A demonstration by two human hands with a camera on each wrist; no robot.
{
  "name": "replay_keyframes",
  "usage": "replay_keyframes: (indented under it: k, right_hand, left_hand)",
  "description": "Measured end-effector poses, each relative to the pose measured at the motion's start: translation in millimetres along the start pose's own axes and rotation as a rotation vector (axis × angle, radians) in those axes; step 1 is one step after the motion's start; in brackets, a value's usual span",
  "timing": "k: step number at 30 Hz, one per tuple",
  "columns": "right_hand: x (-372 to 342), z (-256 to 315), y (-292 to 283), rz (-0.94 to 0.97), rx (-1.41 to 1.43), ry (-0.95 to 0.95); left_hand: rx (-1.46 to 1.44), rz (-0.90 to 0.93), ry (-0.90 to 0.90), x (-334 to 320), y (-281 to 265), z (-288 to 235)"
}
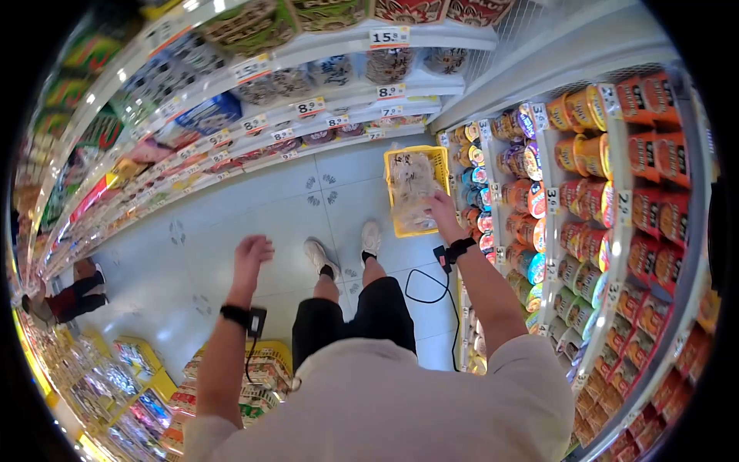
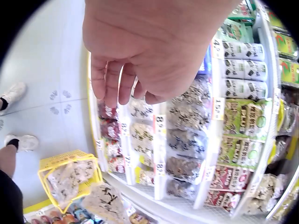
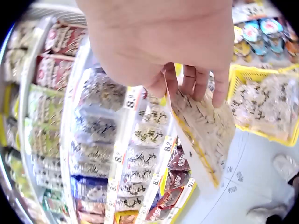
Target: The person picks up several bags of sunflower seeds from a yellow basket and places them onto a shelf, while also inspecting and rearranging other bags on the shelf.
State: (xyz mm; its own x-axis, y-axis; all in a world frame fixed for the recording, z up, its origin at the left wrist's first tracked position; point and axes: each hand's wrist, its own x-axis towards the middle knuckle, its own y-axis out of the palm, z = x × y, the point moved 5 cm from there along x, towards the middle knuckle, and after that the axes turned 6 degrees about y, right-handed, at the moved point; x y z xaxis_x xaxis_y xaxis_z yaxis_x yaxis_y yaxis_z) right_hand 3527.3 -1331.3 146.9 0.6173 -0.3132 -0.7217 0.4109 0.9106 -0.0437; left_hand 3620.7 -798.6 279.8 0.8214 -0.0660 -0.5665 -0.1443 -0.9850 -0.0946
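Note:
My right hand [image 1: 442, 215] pinches a packaged snack bag [image 3: 205, 135] by its top edge, thumb on one side and fingers on the other. The bag is pale and see-through with dark lettering, and it hangs down in the right wrist view. Beside it stands a yellow shopping basket [image 1: 445, 165] on the floor, holding similar clear bags [image 3: 264, 102]. In the left wrist view, the held bag [image 2: 103, 204] is right by the basket's rim. My left hand [image 1: 250, 262] hangs in the air over the aisle, fingers loosely curled around nothing.
Shelves of snack bags with price tags [image 1: 311, 106] line the far side. Cup noodles [image 1: 531, 199] fill the shelf at right. A second yellow basket [image 1: 273, 353] with goods stands behind my left leg. Another person [image 1: 65, 300] is at far left. A cable [image 1: 456, 323] dangles from my right wrist.

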Motion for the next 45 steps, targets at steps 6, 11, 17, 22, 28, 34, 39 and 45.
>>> replay_keyframes:
  k: [6, 11, 17, 22, 28, 34, 39, 45]
  right_hand:
    - [-156.3, 143.9, 47.2, 0.042, -0.552, -0.539]
    - [-238.0, 229.0, 105.2, 0.305, -0.694, -0.682]
    - [-337.8, 306.1, 211.0, 0.464, -0.542, -0.661]
    - [-333.5, 323.9, 253.8, 0.536, -0.475, -0.669]
    - [-373.6, 303.0, 261.6, 0.713, -0.039, -0.35]
    - [-340.9, 266.9, 302.1, 0.425, 0.23, -0.376]
    - [-327.0, 270.9, 301.1, 0.281, 0.549, -0.374]
    - [-305.1, 263.3, 301.8, 0.293, 0.614, -0.342]
  left_hand:
    - [0.085, 0.355, 0.353, 6.9, 43.0, -118.6]
    - [0.473, 0.448, 1.032, -57.2, 65.0, -213.0]
    - [0.768, 0.741, 0.945, -99.8, 42.4, -226.6]
    - [0.451, 0.641, 0.774, -116.3, -13.4, -233.4]
    - [-0.019, 0.468, 0.539, -111.9, -58.9, -236.9]
    - [0.05, 0.302, 0.627, -104.9, -61.2, -241.7]
    - [0.277, 0.234, 0.739, -128.1, -61.6, -265.1]
    - [0.391, 0.227, 0.769, -131.4, -70.4, -269.7]
